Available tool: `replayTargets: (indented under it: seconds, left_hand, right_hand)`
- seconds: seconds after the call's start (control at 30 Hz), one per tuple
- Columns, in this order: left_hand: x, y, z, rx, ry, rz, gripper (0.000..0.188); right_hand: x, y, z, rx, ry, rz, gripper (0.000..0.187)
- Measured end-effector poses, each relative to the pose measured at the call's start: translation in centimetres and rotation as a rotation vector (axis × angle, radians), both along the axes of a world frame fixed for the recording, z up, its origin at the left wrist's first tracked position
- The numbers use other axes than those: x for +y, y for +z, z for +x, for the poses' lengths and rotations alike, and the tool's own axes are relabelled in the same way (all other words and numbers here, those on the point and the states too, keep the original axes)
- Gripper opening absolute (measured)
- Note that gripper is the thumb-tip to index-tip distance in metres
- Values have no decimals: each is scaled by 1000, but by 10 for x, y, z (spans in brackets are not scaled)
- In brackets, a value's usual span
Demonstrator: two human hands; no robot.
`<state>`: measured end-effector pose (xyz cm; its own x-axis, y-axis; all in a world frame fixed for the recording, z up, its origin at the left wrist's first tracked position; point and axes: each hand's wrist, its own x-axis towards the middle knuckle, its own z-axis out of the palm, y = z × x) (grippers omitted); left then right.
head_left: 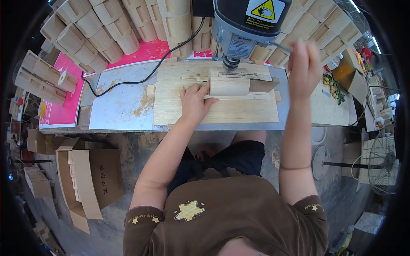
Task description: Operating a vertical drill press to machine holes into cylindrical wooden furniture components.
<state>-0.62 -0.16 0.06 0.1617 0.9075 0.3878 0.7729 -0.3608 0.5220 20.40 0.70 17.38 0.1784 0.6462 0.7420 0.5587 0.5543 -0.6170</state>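
A pale wooden cylinder with a slot [230, 87] lies sideways in a wooden jig on a flat board [179, 113]. My left hand [196, 102] presses against the cylinder's left end, thumb along its near side and fingers bent over the jig. Over the cylinder stands a bench drill press [241, 38], its chuck [231, 64] just above the slotted top; whether a bit touches the wood I cannot make out. To the right, my right hand [305, 70], slightly blurred, is closed around the end of the drill's feed lever [279, 46].
Stacks of wooden cylinders [87, 27] line the back on a pink sheet [57, 109], with others [329, 30] at the back right. A black cable [147, 78] crosses the bench's left half. An open cardboard box [100, 179] stands on the floor left, a fan [381, 164] right.
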Motion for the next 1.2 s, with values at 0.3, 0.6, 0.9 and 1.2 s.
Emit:
replayTargets:
  seconds: [0.3, 0.6, 0.9, 1.2]
  left_hand:
    - [16, 5, 14, -345, -82, -216, 42]
    - [5, 7, -31, -492, -176, -143, 30]
    - [-85, 91, -166, -1232, 396, -497, 25]
    - [-116, 107, -146, -1235, 380, -436, 27]
  right_hand:
    - [106, 36, 49, 279, 417, -286, 33]
    - [-4, -88, 49, -394, 368, -807, 38]
    - [-64, -110, 37, 301, 624, -1157, 21]
    - [-86, -46, -7, -136, 554, -580, 19]
